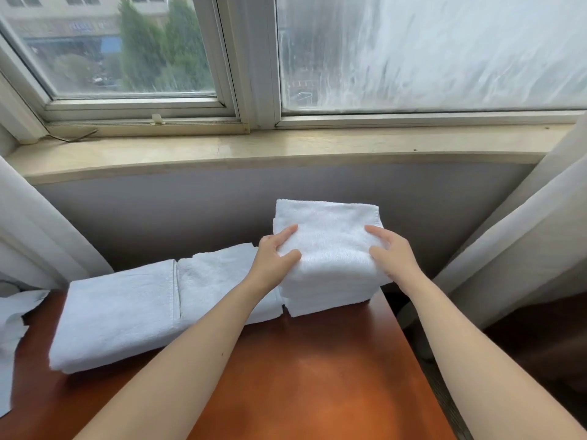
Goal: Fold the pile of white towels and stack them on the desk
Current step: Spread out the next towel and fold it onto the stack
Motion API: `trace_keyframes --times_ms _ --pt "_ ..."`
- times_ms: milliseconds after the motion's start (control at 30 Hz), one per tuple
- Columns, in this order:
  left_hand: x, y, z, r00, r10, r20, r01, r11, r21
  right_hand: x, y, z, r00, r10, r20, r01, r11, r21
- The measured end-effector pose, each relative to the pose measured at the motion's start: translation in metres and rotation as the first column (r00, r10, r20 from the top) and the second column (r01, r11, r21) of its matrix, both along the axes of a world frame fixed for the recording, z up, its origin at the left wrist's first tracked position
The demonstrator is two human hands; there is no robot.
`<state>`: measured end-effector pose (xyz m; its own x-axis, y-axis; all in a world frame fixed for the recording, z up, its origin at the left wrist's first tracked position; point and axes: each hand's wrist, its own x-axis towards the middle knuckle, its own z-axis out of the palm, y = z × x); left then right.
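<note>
The stack of folded towels (330,290) stands at the back right of the worktop (301,360), just below the window sill (222,150). Its layers lie squarely on one another. There are several, but their edges blur together and I cannot count them.

Both hands are on the top towel (330,223). The left hand (276,252) clasps its left edge and the right hand (392,252) its right edge. Each has thumb and forefinger lying on the top face, with the other fingers curled at the side. The towel looks as if it is being set down or squared up.

Touching the stack on its left, what look like two larger folded towels lie flat, side by side: one nearer the stack (219,274) and one further left (117,312). At the far left edge one loose white cloth (12,315) hangs crumpled and partly out of view. It is probably a towel not yet folded.

Judging by this, the task is well along. One stack is built and two flat pieces are folded. What seems left is that loose piece, and perhaps gathering everything into a stack.

A curtain hangs at each side, left (38,236) and right (524,236).
</note>
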<state>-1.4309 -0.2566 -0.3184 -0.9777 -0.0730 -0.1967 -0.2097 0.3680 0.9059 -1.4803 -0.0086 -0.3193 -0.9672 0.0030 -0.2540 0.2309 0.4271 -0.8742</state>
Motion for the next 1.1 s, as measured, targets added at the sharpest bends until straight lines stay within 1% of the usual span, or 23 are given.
trace_keyframes --times_ms 100,200,267,367,433,467,567,633,800,1000,1100 --pt "-0.001 0.0 0.0 1.0 -0.006 0.005 0.006 1.0 0.024 -0.002 0.001 -0.001 1.0 0.012 -0.001 -0.012 1.0 0.023" --pt "-0.003 -0.004 0.009 1.0 -0.012 0.028 0.011 1.0 0.026 -0.004 -0.001 0.008 1.0 0.012 -0.029 -0.01 0.996 0.087" --pt "-0.001 -0.006 0.014 1.0 -0.016 0.027 0.015 1.0 0.001 -0.001 -0.002 0.015 0.999 0.006 -0.054 0.003 0.985 0.17" --pt "0.007 -0.007 0.021 0.999 -0.039 -0.013 0.037 0.996 -0.082 0.011 -0.007 0.027 0.995 0.028 -0.091 0.006 0.932 0.361" --pt "0.013 -0.009 0.027 0.999 -0.04 -0.018 0.038 0.991 -0.13 0.021 -0.014 0.037 0.988 0.093 -0.127 -0.026 0.892 0.452" --pt "0.017 -0.011 0.03 0.999 -0.043 -0.017 0.039 0.986 -0.16 0.026 -0.019 0.042 0.98 0.139 -0.145 -0.055 0.879 0.474" --pt "0.031 -0.019 0.042 0.997 -0.062 -0.036 0.05 0.961 -0.271 0.042 -0.036 0.058 0.948 0.263 -0.178 -0.149 0.863 0.483" --pt "0.045 -0.028 0.048 0.995 -0.072 -0.067 0.044 0.937 -0.347 0.054 -0.049 0.065 0.914 0.351 -0.202 -0.212 0.84 0.499" --pt "0.095 -0.06 0.052 0.996 -0.052 -0.07 0.011 0.872 -0.49 0.086 -0.09 0.075 0.793 0.551 -0.259 -0.297 0.721 0.626" --pt "0.169 -0.112 0.041 0.999 0.036 -0.023 -0.043 0.779 -0.626 0.129 -0.142 0.068 0.701 0.685 -0.2 -0.4 0.61 0.684" --pt "0.206 -0.138 0.038 0.993 0.121 -0.004 -0.095 0.756 -0.647 0.148 -0.172 0.062 0.632 0.755 -0.173 -0.445 0.537 0.716"
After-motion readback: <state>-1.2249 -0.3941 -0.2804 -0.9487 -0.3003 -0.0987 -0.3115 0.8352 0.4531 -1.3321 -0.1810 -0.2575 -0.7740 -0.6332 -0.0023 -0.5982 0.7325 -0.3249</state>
